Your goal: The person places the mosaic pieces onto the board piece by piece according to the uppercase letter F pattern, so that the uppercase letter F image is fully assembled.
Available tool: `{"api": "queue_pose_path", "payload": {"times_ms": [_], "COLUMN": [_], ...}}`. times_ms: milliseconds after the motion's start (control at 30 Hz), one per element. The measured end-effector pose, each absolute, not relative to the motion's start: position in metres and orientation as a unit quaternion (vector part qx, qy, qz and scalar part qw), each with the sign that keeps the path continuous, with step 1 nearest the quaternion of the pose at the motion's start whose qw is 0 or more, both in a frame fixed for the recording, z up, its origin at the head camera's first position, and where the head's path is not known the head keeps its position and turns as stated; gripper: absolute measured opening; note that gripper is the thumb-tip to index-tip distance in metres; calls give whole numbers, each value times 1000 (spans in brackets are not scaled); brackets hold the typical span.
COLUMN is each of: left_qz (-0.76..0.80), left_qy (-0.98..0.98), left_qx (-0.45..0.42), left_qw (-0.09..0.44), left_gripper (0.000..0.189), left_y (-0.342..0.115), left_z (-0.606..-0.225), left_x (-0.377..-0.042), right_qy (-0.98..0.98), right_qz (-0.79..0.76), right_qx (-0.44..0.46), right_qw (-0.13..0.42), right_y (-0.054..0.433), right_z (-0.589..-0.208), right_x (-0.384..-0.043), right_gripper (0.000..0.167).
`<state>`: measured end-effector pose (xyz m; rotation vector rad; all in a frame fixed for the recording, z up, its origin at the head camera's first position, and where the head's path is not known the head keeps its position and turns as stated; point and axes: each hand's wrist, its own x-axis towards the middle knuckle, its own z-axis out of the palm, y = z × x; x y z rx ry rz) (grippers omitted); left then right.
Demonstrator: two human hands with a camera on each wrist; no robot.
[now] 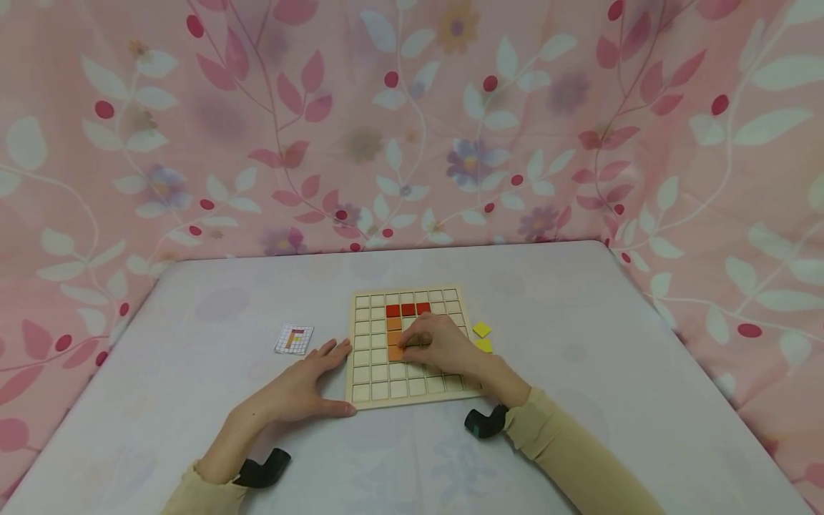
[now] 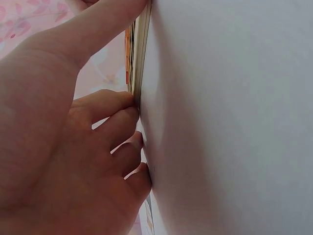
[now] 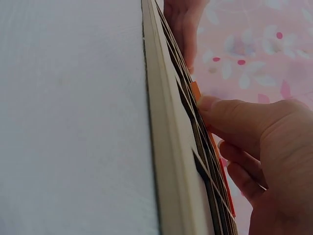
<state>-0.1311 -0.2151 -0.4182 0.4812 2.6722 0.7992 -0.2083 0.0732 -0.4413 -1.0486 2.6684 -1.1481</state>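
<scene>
A pale wooden grid board (image 1: 380, 392) lies flat, with three red tiles (image 1: 408, 310) in a row and orange tiles (image 1: 394, 325) in a column below the left one. My right hand (image 1: 444, 347) is over the middle of the board, its thumb and index finger holding the lowest orange tile (image 3: 195, 89) at its cell. The thumb tip touches that tile in the right wrist view. My left hand (image 1: 296, 386) rests on the table with fingers spread, fingertips at the board's left edge and thumb at its near left corner.
A small pattern card (image 1: 294, 339) with a coloured grid lies left of the board. Two yellow tiles (image 1: 481, 330) lie by the board's right edge, one partly behind my right wrist. The white-clothed table (image 1: 219, 300) meets a pink floral curtain (image 1: 412, 143) behind and at the sides.
</scene>
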Motion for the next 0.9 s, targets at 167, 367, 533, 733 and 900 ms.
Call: {"api": "queue_pose_path", "payload": {"times_ms": [167,367,533,733,900], "left_qz": [279,279,280,281,279], "left_qy": [933,933,932,931,932], "left_qx": [168,169,169,171,169], "left_qw": [154,153,155,156,156], "left_gripper": [107,107,107,108,107], "left_y": [-215,-215,-215,-216,-216], "left_z": [-419,-419,-419,-420,-422], "left_x": [-131,-131,-132,-132,-132], "right_qy": [865,863,864,863,861], "right_qz": [-366,-365,-360,-362,-364], "right_qx": [-343,-348,-352,-353,-356], "right_qw": [14,9,5,7,3], "right_y": [73,73,72,73,73], "right_z": [-441,-439,-440,-441,-441], "right_x": [-207,-206,-206,-206,-206], "right_gripper": [16,17,17,15,15]}}
